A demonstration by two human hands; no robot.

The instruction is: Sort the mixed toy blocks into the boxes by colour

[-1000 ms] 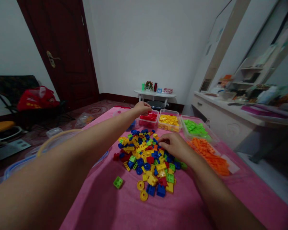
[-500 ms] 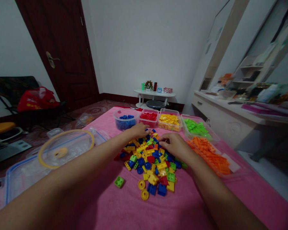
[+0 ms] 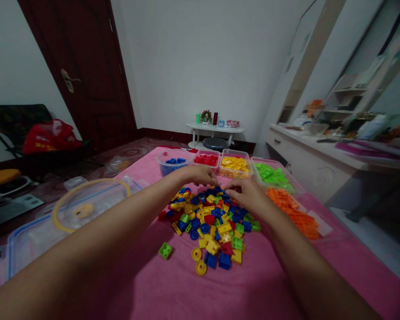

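A heap of mixed plastic bricks (image 3: 210, 222) in yellow, blue, red and green lies on the pink cloth (image 3: 186, 289). My left hand (image 3: 200, 174) hovers over the far edge of the heap, fingers curled downward; what they hold, if anything, is hidden. My right hand (image 3: 248, 198) rests on the heap's far right side with fingers bent together onto the bricks. Behind the heap stand a round tub of blue bricks (image 3: 174, 162), a box of red bricks (image 3: 206, 160), a box of yellow bricks (image 3: 234, 165), a tray of green bricks (image 3: 271, 175) and a tray of orange bricks (image 3: 295, 213).
A single green brick (image 3: 165, 250) and two yellow wheels (image 3: 198, 260) lie nearer me. A clear round lid with a yellow rim (image 3: 86, 204) and a clear box lid (image 3: 30, 242) sit at the left. A dresser (image 3: 320, 164) stands right, a small white table (image 3: 215, 131) behind.
My left hand came back from the red brick box to the far edge of the heap. My right hand shifted slightly along the heap's right side.
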